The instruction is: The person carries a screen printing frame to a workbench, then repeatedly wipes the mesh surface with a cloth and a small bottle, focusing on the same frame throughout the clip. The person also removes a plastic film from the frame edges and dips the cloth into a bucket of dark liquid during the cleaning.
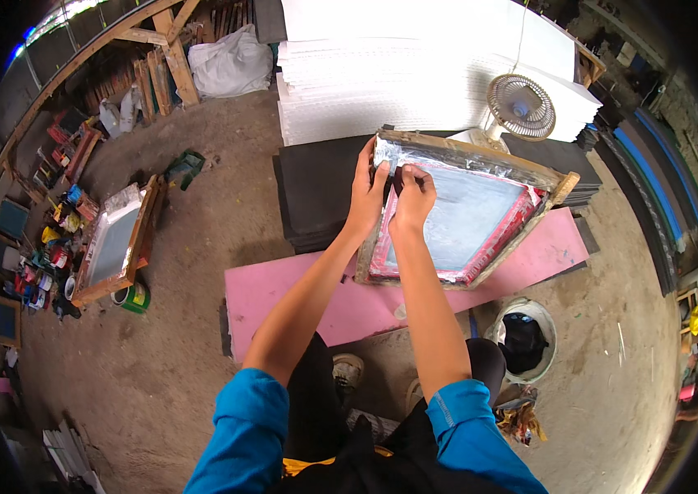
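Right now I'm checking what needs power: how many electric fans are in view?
1. The fan stands just beyond the framed screen, which the left hand and right hand touch, in front of the white stack. Others could be hidden in the cluttered edges.

We have the left hand (365,196) at the far-left corner of the screen (464,212), the right hand (414,199) just beside it. The screen stretches right of our hands; a board (287,309) lies nearer us. Beyond both hands stand sheets (373,95), with a fan (522,107) ahead-right. Right of and nearer than our right hand, a bucket (550,350) holds cloth (522,344). Well left of our left hand are another frame (113,240) and, just beside it, a tin (132,299).
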A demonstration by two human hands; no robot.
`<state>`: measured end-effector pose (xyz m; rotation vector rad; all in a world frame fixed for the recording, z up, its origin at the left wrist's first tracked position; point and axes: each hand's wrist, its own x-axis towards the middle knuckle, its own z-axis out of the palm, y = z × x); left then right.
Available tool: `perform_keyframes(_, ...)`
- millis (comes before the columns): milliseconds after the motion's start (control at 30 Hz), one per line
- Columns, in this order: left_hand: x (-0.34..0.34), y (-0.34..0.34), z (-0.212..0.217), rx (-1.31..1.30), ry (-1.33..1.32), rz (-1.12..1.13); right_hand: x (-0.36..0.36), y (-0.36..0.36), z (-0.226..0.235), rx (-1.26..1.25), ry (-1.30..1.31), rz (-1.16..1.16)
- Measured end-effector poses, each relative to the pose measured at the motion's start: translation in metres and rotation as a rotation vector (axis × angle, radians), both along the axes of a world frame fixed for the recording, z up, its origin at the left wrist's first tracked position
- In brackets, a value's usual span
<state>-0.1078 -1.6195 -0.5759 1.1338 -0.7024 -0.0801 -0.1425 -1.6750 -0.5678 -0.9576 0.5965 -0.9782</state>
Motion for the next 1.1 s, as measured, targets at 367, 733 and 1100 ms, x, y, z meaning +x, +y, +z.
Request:
perform_keyframes(367,0.003,-0.003,-0.002,0.038,-0.062,0.065,-0.039,-0.028,-0.012,-0.226,0.291,0.312)
perform_keyframes(733,0.004,-0.006,-0.001,0.132,-0.052,0.121,0.001,-0.051,-0.01,-0.73,0.287,0.335)
perform_keyframes(1100,0.001,-0.023,0.003,-0.052,0.057,0.124,0.004,-0.043,-0.009,-0.783,0.197,0.141)
